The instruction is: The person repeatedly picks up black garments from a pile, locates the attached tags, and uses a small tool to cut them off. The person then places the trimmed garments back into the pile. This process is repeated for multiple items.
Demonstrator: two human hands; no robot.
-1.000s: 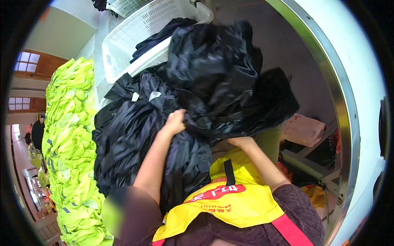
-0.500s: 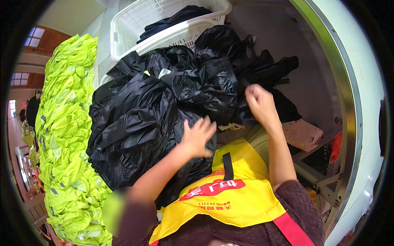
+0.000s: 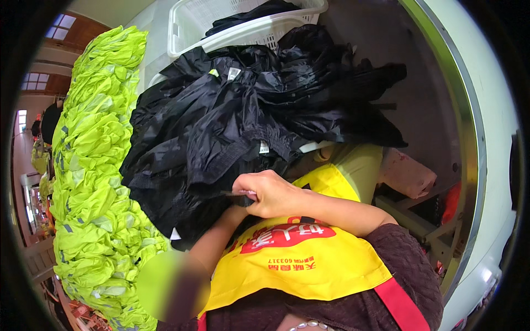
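A heap of shiny black garments [image 3: 182, 127] spreads over my lap and the surface ahead, with gathered edges and small white labels [image 3: 264, 147] showing. My right hand [image 3: 270, 194] is closed just above the near side of the heap, over the yellow apron [image 3: 298, 265] I wear. A thin dark piece and a pinkish bit show at its fingers; what they belong to cannot be made out. My left hand [image 3: 238, 212] lies under the right one at the near edge of the black fabric, its fingers hidden.
Along the left runs a tall pile of bright yellow-green garments [image 3: 94, 182]. White plastic baskets [image 3: 175, 33], with black fabric inside, stand at the back. A curved metal edge [image 3: 469, 138] bounds the right, with a pale pinkish package [image 3: 407, 175] below.
My right hand has come from the right side of the heap to the middle, crossing over my left. The left has drawn back toward me. Black fabric has shifted, uncovering a label.
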